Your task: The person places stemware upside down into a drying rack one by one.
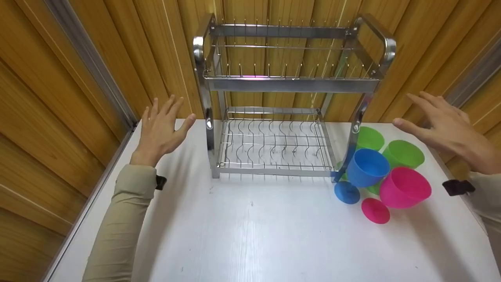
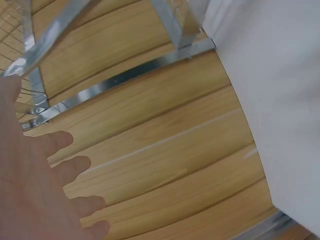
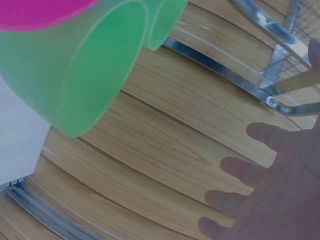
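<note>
My left hand [image 1: 158,135] is held left of a two-tier metal dish rack [image 1: 291,85], fingers spread and nothing in it. On the other side, my right hand [image 1: 450,127] hovers with straight, spread fingers near several plastic cups. A blue cup [image 1: 368,168] and a pink cup [image 1: 405,188] stand in front of two green cups [image 1: 405,153] beside the rack's right leg. In the right wrist view, a green cup [image 3: 105,70] shows left of the empty right hand [image 3: 285,185]. The left wrist view shows the left hand's fingers [image 2: 75,170] apart from the rack.
A blue disc [image 1: 347,192] and a pink disc [image 1: 375,210], which look like cup bases, are low in front of the cups. The white table [image 1: 250,235] extends forward of the rack. Wood-plank walls [image 1: 51,98] with metal strips enclose the back and sides.
</note>
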Tool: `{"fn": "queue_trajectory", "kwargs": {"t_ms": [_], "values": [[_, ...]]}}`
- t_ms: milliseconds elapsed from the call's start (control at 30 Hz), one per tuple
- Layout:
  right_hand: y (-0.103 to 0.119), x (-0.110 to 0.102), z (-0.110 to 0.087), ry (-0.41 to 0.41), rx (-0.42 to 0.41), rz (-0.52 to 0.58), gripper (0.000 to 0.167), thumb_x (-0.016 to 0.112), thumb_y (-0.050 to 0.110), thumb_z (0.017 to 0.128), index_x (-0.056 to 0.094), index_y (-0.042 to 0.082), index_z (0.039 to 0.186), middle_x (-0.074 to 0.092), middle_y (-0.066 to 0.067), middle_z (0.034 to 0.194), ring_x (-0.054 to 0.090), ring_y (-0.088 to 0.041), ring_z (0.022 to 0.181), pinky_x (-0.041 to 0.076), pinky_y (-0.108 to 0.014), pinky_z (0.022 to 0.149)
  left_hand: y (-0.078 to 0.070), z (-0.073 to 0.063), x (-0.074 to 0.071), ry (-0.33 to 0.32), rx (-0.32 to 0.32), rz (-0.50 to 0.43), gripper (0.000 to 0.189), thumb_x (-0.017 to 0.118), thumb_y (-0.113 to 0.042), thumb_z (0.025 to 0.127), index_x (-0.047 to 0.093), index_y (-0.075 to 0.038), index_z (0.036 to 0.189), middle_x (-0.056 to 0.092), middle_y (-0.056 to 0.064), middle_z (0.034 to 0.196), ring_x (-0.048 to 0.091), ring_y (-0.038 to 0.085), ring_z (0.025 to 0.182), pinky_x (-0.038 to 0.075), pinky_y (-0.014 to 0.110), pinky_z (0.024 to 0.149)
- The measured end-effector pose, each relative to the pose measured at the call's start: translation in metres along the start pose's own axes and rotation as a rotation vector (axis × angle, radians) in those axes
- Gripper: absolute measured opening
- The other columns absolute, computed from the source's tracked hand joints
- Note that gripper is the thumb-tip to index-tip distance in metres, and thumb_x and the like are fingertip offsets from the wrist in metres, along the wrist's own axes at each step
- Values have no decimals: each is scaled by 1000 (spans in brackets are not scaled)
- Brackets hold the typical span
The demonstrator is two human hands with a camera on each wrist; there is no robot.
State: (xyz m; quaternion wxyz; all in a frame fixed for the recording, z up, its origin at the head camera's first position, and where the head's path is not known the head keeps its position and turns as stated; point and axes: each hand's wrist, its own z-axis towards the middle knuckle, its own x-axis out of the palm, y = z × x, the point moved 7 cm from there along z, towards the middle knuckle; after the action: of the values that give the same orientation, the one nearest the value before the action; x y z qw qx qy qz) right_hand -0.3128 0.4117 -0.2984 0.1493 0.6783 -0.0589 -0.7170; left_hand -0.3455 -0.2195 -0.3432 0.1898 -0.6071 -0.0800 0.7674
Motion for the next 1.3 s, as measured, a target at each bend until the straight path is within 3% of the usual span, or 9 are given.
{"fn": "queue_trajectory", "kwargs": {"t_ms": [433,733,833,867,933,1033,1067,1167,1300], "values": [[-8,4,-75,-202,-35,198,84,65,37,102,23,10,170,17,-33,173,11,-63,157,0,-88,118,-12,-27,40,-27,7,-288,77,52,-59,107,32,-17,169,30,11,176,12,41,166,9,67,134],[-21,24,-114,-344,-19,269,83,74,23,95,34,8,166,31,-35,167,22,-64,153,4,-89,119,-19,-36,73,-75,1,-516,68,57,-47,110,37,-15,167,36,9,173,28,34,163,21,57,135],[-23,33,-126,-395,-27,289,82,76,18,92,39,7,164,37,-35,164,25,-58,155,7,-88,120,-20,-39,80,-109,2,-584,65,59,-41,110,41,-12,165,41,11,170,34,32,161,28,54,133],[-24,37,-129,-413,-29,295,82,77,17,91,40,8,163,39,-34,163,27,-46,160,10,-81,126,-21,-39,82,-121,7,-604,64,60,-39,110,42,-11,164,42,12,169,36,33,160,31,55,132],[-27,44,-137,-448,-25,302,82,80,15,89,44,9,162,44,-30,161,32,-17,159,16,-53,135,-23,-40,86,-144,18,-644,62,63,-35,109,44,-9,162,46,13,167,40,34,157,36,55,129],[-32,52,-147,-488,-4,312,83,84,14,86,47,12,160,50,-5,161,33,15,136,22,-13,118,-26,-42,90,-178,37,-700,58,65,-27,108,47,-7,160,52,15,162,49,39,151,44,57,124],[-34,54,-149,-499,0,321,84,85,13,85,48,12,160,51,6,159,32,20,128,21,-6,109,-27,-42,91,-189,43,-717,57,66,-24,108,49,-7,159,54,16,160,52,40,148,45,57,122],[-38,61,-156,-522,0,366,88,89,8,80,50,10,158,47,28,148,36,19,125,26,1,106,-29,-43,94,-218,47,-746,54,67,-20,107,51,-6,157,58,19,154,58,43,141,49,57,119],[-44,72,-162,-520,0,427,90,91,1,78,50,10,158,50,30,145,43,19,126,33,4,105,-30,-45,99,-240,30,-760,53,68,-20,107,52,-5,156,63,20,149,64,41,135,52,51,117]]}}
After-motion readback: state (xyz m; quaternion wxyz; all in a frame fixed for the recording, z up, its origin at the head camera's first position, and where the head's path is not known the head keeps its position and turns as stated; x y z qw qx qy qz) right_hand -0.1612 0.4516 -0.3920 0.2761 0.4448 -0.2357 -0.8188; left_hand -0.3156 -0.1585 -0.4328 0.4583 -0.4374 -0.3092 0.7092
